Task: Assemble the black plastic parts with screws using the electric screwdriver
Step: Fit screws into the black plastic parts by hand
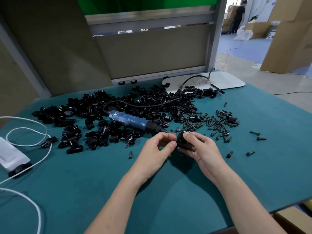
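Left hand [160,146] and right hand [201,148] pinch the black plastic part [183,142] just beside the electric screwdriver [133,121]; align mating holes before screwing.

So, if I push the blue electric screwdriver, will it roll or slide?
Probably it rolls a little: the electric screwdriver has a round body. The black parts around it would likely block it, and its cord may tug back.
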A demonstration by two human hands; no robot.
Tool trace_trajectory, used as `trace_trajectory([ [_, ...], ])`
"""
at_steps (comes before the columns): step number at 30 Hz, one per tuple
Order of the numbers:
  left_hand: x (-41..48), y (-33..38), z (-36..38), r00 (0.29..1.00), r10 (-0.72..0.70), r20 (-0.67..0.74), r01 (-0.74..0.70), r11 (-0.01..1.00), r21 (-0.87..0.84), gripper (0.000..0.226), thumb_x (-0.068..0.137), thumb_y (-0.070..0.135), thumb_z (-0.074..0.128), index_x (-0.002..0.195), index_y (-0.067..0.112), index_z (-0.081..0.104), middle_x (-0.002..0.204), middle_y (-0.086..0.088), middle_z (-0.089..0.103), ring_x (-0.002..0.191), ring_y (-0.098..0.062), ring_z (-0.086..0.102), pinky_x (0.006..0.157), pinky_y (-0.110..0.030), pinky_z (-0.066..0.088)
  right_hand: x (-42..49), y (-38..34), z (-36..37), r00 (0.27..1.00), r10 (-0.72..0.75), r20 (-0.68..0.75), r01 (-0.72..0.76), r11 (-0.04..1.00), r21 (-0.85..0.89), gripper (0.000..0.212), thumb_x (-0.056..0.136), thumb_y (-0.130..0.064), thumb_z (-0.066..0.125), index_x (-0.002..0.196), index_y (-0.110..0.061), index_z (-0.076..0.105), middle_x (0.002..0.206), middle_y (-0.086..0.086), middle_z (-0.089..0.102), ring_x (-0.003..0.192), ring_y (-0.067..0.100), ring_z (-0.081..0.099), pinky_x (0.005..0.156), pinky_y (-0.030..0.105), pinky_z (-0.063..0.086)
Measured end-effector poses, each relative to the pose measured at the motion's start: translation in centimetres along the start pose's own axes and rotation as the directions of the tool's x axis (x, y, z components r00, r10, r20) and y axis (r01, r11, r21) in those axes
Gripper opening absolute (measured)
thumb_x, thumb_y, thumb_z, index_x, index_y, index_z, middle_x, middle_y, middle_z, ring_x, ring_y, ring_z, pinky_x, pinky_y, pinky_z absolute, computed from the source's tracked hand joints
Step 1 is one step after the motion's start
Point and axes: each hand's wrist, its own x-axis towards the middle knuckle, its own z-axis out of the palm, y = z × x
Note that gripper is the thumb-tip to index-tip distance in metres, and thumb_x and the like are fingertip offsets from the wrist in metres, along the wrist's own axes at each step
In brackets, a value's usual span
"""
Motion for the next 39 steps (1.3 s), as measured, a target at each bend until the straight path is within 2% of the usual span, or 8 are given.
trace_trajectory([
  [5,-0.22,-0.01,0.16,0.995,-0.101,-0.016,0.102,0.993,0.059,0.017,0.098,0.034,0.064,0.087,0.021,0.068,0.065,0.010,0.063,0.058,-0.008,0.056,0.060,-0.025,0.048,-0.01,0.17,-0.05,1.000,0.005,0.005,-0.005,0.999,-0.051,0.015,0.091,-0.016,0.074,0.098,-0.003,0.077,0.104,0.020,0.076,0.097,0.029,0.075,0.079,0.032,0.062],
  [10,-0.33,0.37,-0.08,0.999,-0.003,0.034,0.002,0.999,0.042,0.007,0.097,0.014,0.066,0.096,0.020,0.069,0.078,0.011,0.068,0.070,0.000,0.061,0.069,-0.016,0.051,-0.05,-0.11,-0.15,0.998,0.020,0.058,-0.020,1.000,0.006,0.012,0.086,-0.021,0.078,0.087,-0.011,0.082,0.095,0.013,0.078,0.089,0.023,0.077,0.077,0.031,0.062],
  [14,-0.43,0.37,-0.11,1.000,0.014,0.015,-0.014,0.998,0.056,0.004,0.097,0.022,0.067,0.101,0.023,0.067,0.090,0.012,0.070,0.080,0.000,0.062,0.074,-0.018,0.052,-0.07,-0.13,-0.15,0.997,0.015,0.081,-0.016,1.000,0.009,0.015,0.083,-0.025,0.081,0.089,-0.012,0.082,0.094,0.010,0.078,0.089,0.020,0.076,0.077,0.030,0.062],
  [19,-0.37,0.21,0.01,0.997,-0.079,0.012,0.077,0.992,0.095,0.015,0.097,0.033,0.065,0.091,0.020,0.067,0.074,0.008,0.065,0.066,-0.007,0.058,0.061,-0.024,0.050,-0.10,0.06,-0.19,0.998,0.006,0.070,-0.006,1.000,-0.007,0.015,0.081,-0.025,0.081,0.088,-0.012,0.082,0.096,0.013,0.077,0.091,0.023,0.076,0.078,0.031,0.062],
  [25,-0.22,0.06,-0.56,0.997,0.031,0.065,-0.041,0.987,0.152,0.008,0.096,0.022,0.068,0.100,0.028,0.065,0.089,0.022,0.069,0.087,0.003,0.062,0.076,-0.013,0.045,-0.08,-0.14,-0.13,0.997,0.009,0.075,-0.010,1.000,0.005,0.021,0.075,-0.029,0.079,0.086,-0.012,0.082,0.092,0.011,0.077,0.088,0.020,0.075,0.077,0.031,0.062],
  [29,-0.31,0.21,-0.16,0.995,-0.094,0.033,0.092,0.993,0.076,0.015,0.096,0.038,0.064,0.096,0.023,0.066,0.078,0.010,0.067,0.070,-0.007,0.061,0.068,-0.029,0.053,-0.06,-0.08,-0.06,0.998,0.004,0.058,-0.005,1.000,0.007,0.020,0.072,-0.029,0.080,0.084,-0.013,0.082,0.093,0.012,0.077,0.086,0.020,0.075,0.074,0.028,0.061],
  [32,-0.28,0.23,-0.03,0.994,-0.105,0.030,0.102,0.989,0.104,0.018,0.098,0.036,0.063,0.086,0.023,0.066,0.068,0.010,0.065,0.060,-0.005,0.058,0.062,-0.026,0.050,-0.17,-0.12,0.01,0.998,-0.001,0.071,0.002,1.000,-0.001,0.022,0.073,-0.028,0.080,0.086,-0.011,0.081,0.097,0.016,0.077,0.090,0.024,0.075,0.077,0.031,0.062],
  [39,-0.63,0.32,-0.18,0.997,0.075,0.022,-0.079,0.974,0.212,0.012,0.096,0.019,0.067,0.103,0.029,0.066,0.097,0.023,0.069,0.093,0.004,0.063,0.077,-0.011,0.046,-0.17,-0.19,-0.10,0.994,0.011,0.105,-0.016,0.999,0.044,0.032,0.081,-0.026,0.074,0.097,0.001,0.078,0.105,0.019,0.076,0.097,0.027,0.074,0.080,0.033,0.062],
])
